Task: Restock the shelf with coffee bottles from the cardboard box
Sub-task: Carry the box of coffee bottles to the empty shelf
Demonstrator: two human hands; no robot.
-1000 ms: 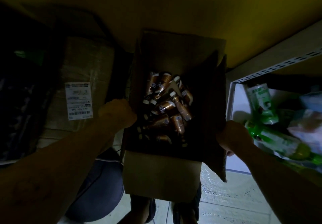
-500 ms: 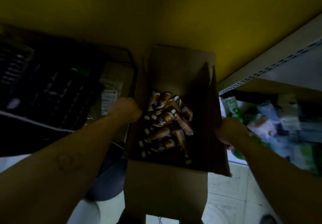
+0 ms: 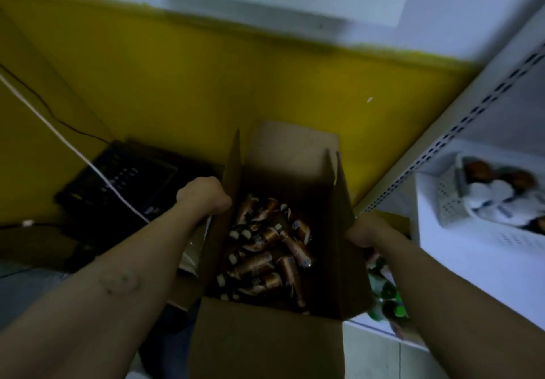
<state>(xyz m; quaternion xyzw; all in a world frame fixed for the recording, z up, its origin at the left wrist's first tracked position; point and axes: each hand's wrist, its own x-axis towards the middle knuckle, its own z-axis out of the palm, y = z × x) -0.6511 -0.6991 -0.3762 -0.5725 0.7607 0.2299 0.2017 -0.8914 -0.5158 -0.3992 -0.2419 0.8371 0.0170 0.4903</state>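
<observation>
Between both gripping hands (image 3: 203, 194) (image 3: 367, 228), coffee bottles (image 3: 265, 249) lie boxed.

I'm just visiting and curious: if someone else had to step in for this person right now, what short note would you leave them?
Left hand: gripping the left side of the open cardboard box.
Right hand: gripping the box's right side flap.
Coffee bottles: all lying jumbled inside the box; neither hand holds one.
Shelf: to the right, with a white basket of other goods and green bottles lower down.
Done: box is open and held by both hands.
Left: put the box within reach, then move the bottles onto the shelf. No coffee bottles are visibly shelved yet.
</observation>
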